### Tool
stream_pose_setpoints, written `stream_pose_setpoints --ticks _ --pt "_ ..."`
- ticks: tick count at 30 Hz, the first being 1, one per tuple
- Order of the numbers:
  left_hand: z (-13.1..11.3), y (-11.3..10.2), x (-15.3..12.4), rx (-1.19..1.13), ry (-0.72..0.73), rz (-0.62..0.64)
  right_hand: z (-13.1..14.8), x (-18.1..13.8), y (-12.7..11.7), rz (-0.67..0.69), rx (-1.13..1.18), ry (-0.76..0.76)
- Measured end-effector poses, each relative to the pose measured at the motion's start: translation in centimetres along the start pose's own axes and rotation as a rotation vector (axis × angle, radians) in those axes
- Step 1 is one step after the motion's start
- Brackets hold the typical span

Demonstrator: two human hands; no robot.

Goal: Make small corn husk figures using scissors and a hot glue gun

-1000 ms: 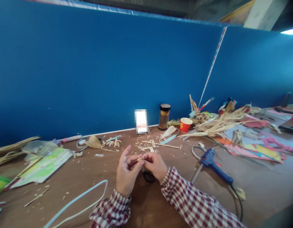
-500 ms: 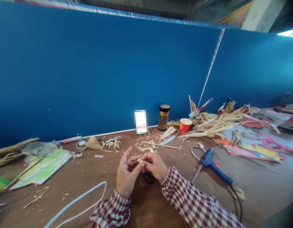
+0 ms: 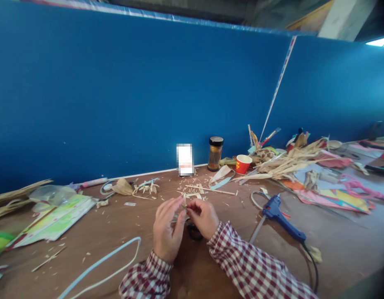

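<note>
Between the fingertips of my two hands, above the brown table (image 3: 123, 226), is a small pale piece of corn husk (image 3: 184, 201), mostly covered by the fingers. My left hand (image 3: 168, 228) pinches it from the left, fingers curled together and thumb below. From the right my right hand (image 3: 204, 216) pinches the same piece between thumb and forefinger. A black ring-shaped handle, seemingly of scissors (image 3: 194, 231), lies under the hands. Beyond the fingertips are scattered husk scraps (image 3: 196, 190) and a thin stick (image 3: 221, 192).
To the right lies a blue glue gun (image 3: 282, 220) with its cord. A dark-lidded jar (image 3: 215, 155) and a red paper cup (image 3: 243, 165) stand near the blue partition (image 3: 132, 91). Dried husks (image 3: 291, 162) pile up at right. A painted sheet (image 3: 59, 220) and pale blue strip (image 3: 101, 261) lie left.
My left fingers, raised and spread before, have folded in toward the thumb around the husk piece. My right hand has shifted only slightly. The things on the table stay put.
</note>
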State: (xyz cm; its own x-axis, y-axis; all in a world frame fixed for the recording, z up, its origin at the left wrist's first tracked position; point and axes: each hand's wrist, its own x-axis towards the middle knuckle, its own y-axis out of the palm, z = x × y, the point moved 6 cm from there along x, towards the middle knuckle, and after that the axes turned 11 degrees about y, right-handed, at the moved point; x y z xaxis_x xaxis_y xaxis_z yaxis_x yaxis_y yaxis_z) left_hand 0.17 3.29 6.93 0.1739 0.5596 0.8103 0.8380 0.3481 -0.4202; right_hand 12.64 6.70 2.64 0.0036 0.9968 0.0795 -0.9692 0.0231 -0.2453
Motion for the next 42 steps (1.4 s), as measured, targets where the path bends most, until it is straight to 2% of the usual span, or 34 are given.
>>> stream_pose_setpoints --ticks 5,11,19,22,25,29,31,36,42 --pt "0.0 0.8 -0.1 -0.005 0.034 0.077 0.5 0.0 -0.2 0.028 0.066 0.030" --pt "0.0 1.1 -0.5 0.039 -0.021 0.096 0.7 -0.1 -0.6 0.012 0.137 0.049" --pt "-0.1 1.5 -0.6 0.092 -0.012 0.149 0.1 0.3 -0.4 0.035 0.215 0.064" --pt "-0.2 1.1 -0.6 0.069 -0.021 0.106 0.0 0.2 -0.3 0.058 0.252 0.099" --pt "-0.1 0.1 -0.5 0.005 -0.046 -0.016 -0.1 0.1 0.0 0.091 0.273 0.147" --pt "0.7 -0.7 -0.5 -0.115 -0.127 -0.143 0.4 0.1 0.1 0.099 0.224 0.112" --pt "1.0 -0.6 -0.4 -0.128 -0.148 -0.145 0.6 0.0 0.1 0.101 0.195 0.082" --pt "1.0 0.2 -0.3 -0.131 -0.146 -0.048 0.8 -0.1 0.3 0.131 0.178 0.044" --pt "1.5 1.0 -0.9 -0.238 -0.250 -0.040 0.7 -0.1 0.5 0.154 0.184 0.029"
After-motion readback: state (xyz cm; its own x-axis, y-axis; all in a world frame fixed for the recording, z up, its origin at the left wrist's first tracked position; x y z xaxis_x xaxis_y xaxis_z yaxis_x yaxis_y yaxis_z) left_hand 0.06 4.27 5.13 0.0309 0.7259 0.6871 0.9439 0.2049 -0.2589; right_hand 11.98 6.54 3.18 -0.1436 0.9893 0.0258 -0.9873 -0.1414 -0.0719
